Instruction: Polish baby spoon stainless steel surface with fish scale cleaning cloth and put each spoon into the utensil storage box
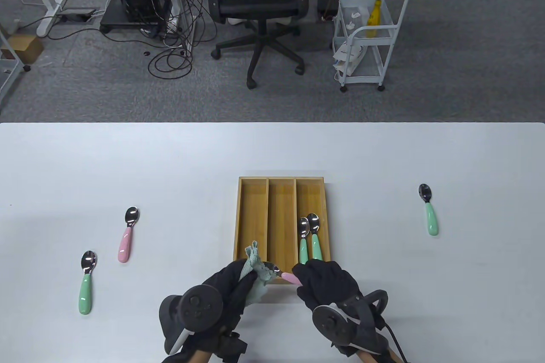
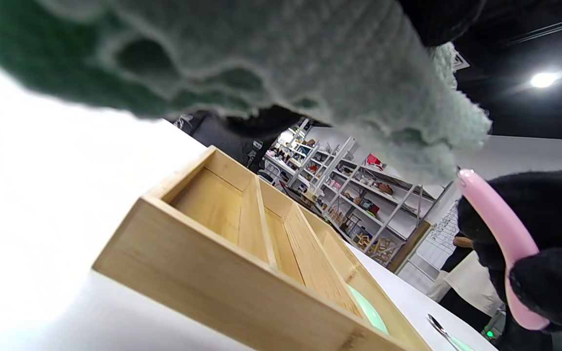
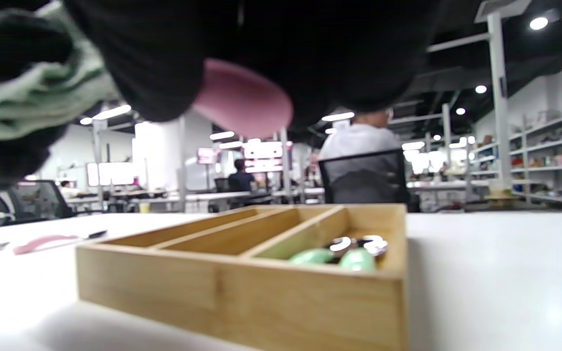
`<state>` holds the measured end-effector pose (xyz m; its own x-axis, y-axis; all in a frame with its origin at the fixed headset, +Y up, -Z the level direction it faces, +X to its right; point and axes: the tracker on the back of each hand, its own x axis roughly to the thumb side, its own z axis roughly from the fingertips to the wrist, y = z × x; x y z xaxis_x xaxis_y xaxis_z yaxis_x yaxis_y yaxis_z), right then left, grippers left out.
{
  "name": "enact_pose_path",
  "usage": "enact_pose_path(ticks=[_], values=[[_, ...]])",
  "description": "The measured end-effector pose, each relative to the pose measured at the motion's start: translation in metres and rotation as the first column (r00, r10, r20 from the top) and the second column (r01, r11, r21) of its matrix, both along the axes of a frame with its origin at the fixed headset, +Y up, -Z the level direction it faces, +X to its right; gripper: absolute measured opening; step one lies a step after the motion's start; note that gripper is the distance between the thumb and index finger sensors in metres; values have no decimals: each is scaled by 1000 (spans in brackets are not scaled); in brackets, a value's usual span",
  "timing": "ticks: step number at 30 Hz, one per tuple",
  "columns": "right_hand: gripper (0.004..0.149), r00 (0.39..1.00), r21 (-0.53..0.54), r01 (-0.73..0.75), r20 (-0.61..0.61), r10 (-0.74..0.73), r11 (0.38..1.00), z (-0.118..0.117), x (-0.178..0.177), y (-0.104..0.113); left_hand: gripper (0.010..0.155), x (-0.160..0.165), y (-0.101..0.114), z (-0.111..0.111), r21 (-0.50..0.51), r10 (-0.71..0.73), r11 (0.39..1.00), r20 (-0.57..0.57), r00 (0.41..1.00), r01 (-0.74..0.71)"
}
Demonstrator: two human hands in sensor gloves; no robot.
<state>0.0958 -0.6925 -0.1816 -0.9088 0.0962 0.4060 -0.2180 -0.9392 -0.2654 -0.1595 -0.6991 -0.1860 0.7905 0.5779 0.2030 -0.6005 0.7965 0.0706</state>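
My right hand (image 1: 319, 280) grips the pink handle of a baby spoon (image 1: 288, 277) just above the near end of the wooden utensil box (image 1: 251, 227). My left hand (image 1: 238, 284) holds the pale green cloth (image 1: 255, 269) bunched around that spoon's steel bowl. The pink handle (image 2: 500, 234) and the cloth (image 2: 310, 63) also show close up in the left wrist view. Two green-handled spoons (image 1: 309, 239) lie in the box's right compartment. The other two compartments hold nothing.
On the table lie a pink-handled spoon (image 1: 127, 235) and a green-handled spoon (image 1: 86, 282) at the left, and another green-handled spoon (image 1: 429, 214) at the right. Beyond the table's far edge stand an office chair (image 1: 255, 1) and a white cart (image 1: 368, 35).
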Motion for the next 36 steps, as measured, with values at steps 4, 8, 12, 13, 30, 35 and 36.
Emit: enact_pose_path(ticks=[4, 8, 12, 13, 30, 35, 36], values=[[52, 999, -11, -15, 41, 16, 1000, -4, 0, -4, 47, -2, 1, -1, -4, 17, 1000, -7, 1000, -17], [52, 994, -26, -53, 93, 55, 998, -10, -4, -9, 48, -3, 3, -1, 9, 5, 1000, -22, 1000, -5], [53, 986, -59, -54, 152, 63, 997, -20, -10, -13, 47, -2, 5, -2, 4, 3, 1000, -21, 1000, -3], [53, 983, -62, -63, 168, 73, 996, -24, -12, -14, 47, -2, 6, -1, 8, 4, 1000, -20, 1000, -4], [54, 908, -180, -60, 399, 128, 982, -83, -60, -24, 47, -7, 9, -3, 11, 18, 1000, -51, 999, -18], [54, 893, -211, -71, 422, 156, 975, -92, -69, -30, 47, -8, 9, -3, 7, 29, 1000, -59, 998, -28], [54, 892, -211, -77, 423, 162, 974, -92, -70, -31, 47, -8, 9, -3, 6, 29, 1000, -60, 998, -29]])
